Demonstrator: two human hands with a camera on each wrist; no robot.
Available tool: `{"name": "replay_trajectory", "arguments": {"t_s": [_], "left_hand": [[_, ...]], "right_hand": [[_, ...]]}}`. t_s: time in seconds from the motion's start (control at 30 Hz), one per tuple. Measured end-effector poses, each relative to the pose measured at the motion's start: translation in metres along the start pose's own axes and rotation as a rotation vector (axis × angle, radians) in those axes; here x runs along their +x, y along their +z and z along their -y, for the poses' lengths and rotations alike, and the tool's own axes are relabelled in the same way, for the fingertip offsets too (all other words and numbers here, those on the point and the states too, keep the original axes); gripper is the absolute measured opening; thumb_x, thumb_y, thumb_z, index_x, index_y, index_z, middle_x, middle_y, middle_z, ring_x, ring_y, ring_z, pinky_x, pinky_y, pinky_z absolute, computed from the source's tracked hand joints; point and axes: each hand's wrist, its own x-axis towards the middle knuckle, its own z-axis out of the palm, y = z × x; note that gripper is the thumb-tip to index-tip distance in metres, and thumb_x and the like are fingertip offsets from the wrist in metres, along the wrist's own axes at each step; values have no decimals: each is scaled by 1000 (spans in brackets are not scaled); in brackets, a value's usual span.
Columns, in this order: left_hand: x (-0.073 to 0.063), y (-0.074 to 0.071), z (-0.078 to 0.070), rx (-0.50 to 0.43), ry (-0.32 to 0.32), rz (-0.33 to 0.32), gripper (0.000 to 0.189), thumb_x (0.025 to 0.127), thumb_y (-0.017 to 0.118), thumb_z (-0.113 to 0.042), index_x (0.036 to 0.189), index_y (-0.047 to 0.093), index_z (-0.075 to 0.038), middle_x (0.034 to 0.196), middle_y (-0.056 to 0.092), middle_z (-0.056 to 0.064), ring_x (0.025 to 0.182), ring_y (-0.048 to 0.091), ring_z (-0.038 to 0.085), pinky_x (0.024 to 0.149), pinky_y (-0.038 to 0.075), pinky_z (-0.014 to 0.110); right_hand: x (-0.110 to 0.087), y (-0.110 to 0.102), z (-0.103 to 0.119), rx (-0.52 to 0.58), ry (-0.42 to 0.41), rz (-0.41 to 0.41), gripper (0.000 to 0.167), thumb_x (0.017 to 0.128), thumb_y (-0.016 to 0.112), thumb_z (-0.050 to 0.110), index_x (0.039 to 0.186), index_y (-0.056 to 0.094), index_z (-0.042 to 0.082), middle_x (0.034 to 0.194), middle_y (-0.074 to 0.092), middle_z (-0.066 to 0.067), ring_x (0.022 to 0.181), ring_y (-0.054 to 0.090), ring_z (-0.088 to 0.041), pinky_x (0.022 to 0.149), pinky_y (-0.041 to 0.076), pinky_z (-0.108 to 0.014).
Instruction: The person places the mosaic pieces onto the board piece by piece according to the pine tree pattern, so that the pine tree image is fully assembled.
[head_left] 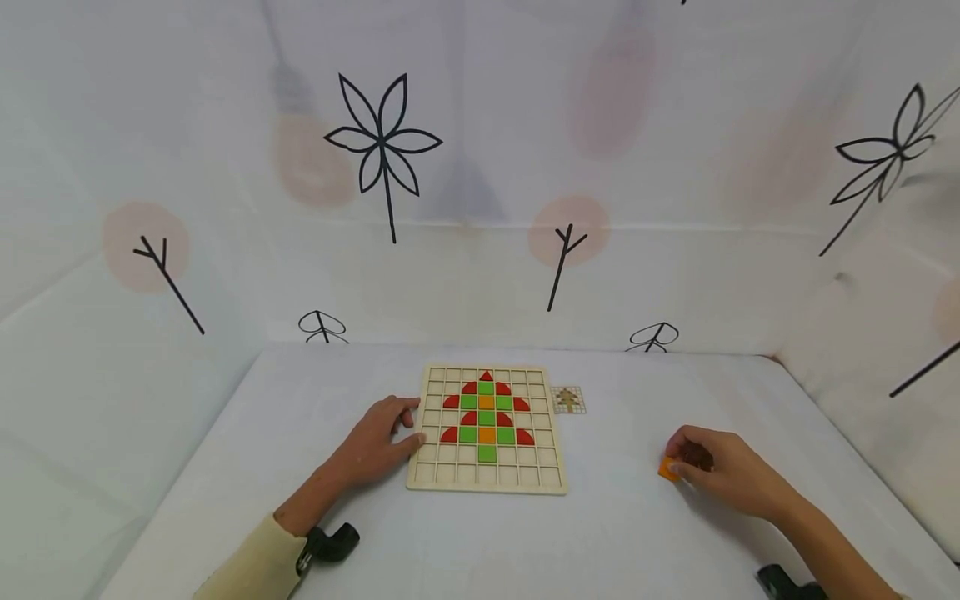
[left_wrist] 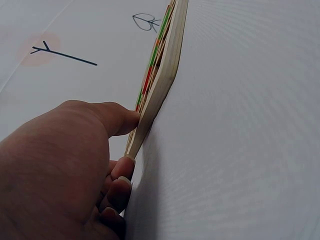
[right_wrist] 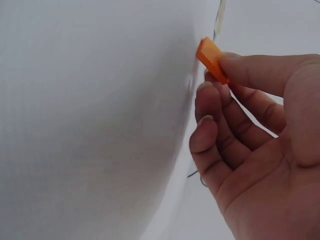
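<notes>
A wooden grid board (head_left: 442,475) lies on the white table with green squares, two orange squares, red quarter-rounds and a red triangle set in its cells, forming a tree shape. My left hand (head_left: 378,442) holds the board's left edge, thumb and index finger at the rim; the left wrist view shows the thumb on the rim and the other fingers (left_wrist: 120,192) curled beside it. Off to the board's right, my right hand (head_left: 723,471) pinches an orange square tile (right_wrist: 210,56) between thumb and fingers, low over the table. Its other fingers are bent and hold nothing.
A small card (head_left: 569,400) with a brown tree pattern on a grid lies against the board's right side. White cloth walls (head_left: 465,283) with printed plants rise behind the table (head_left: 600,542) and on both sides. Each wrist wears a black device (head_left: 333,544).
</notes>
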Motion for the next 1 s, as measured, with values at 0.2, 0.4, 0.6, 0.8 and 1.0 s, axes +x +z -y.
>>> {"name": "replay_trajectory", "arguments": {"t_s": [0.2,0.4,0.6,0.8,1.0], "left_hand": [[0,-1,0,1,7,-4,59,100,75,-26,151,55,-4,104,54,-8,96,48,12,83,41,32],[0,-1,-1,9,3,-4,59,100,75,-27,151,55,-4,104,54,-8,95,48,12,83,41,32],[1,-1,-1,3,3,-9,58,100,75,-25,150,56,-4,104,55,-8,95,48,12,83,41,32],[1,-1,0,-12,21,-8,57,101,75,-25,150,56,-3,103,55,-7,94,47,12,82,40,32],[1,1,1,1,18,-15,57,100,75,-26,149,57,-3,103,55,-8,94,48,11,81,40,31]], "right_hand": [[2,0,3,37,-64,9,11,98,77,9,103,68,12,92,69,7,79,61,-6,67,52,-24],[5,2,12,15,-100,-40,16,95,78,5,99,68,17,92,68,11,78,62,-6,67,52,-24],[12,10,23,25,-130,-46,19,94,79,4,98,69,19,91,68,12,78,62,-6,67,52,-24],[17,16,42,46,-116,-14,19,94,78,2,100,69,18,92,67,10,77,61,-7,67,51,-24],[22,24,62,72,-102,-5,22,93,77,0,100,69,20,91,67,9,77,60,-8,66,51,-25]]}}
